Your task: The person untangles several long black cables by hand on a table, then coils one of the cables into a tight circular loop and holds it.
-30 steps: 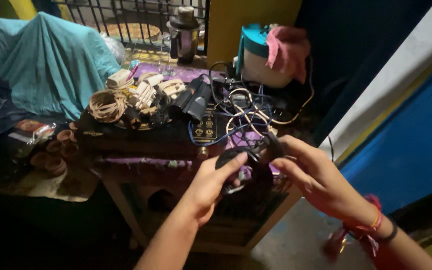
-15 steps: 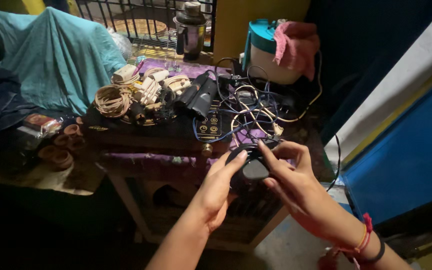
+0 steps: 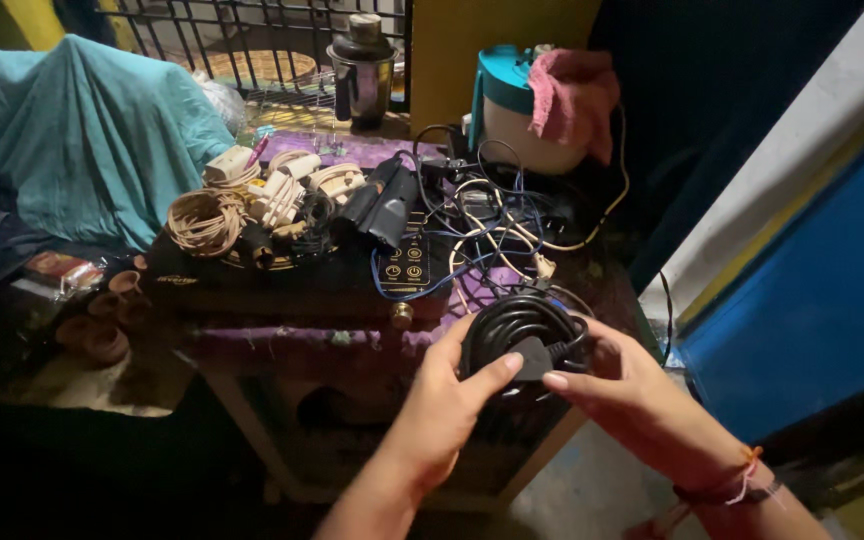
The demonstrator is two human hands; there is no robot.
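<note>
The person is holding a coiled black cable (image 3: pixel 520 330) in both hands at the near edge of the bench (image 3: pixel 282 335), just above its front right corner. The left hand (image 3: pixel 442 400) is cupping the coil from below and from the left, fingers curled around it, with the thumb pressing on the black plug (image 3: pixel 535 358) at the front of the coil. The right hand (image 3: pixel 642 400) is closing on the coil from the right, its thumb tip meeting the same plug and its fingers wrapping behind the loops. Both hands are therefore partly closed and gripping the cable. Further back on the bench, a tangle of blue and white wires (image 3: pixel 482 230) is lying over a flat black control panel (image 3: pixel 407 262). To the left of the tangle, several bundled pale cords (image 3: pixel 207 215) and white adapters (image 3: pixel 282 190) are sitting close together. A teal-lidded jug (image 3: pixel 512 110) with a pink cloth (image 3: pixel 572 95) draped over it is standing at the rear right, and a steel container (image 3: pixel 360 70) is standing at the rear centre. A teal fabric (image 3: pixel 82 130) is covering something at the left.
</note>
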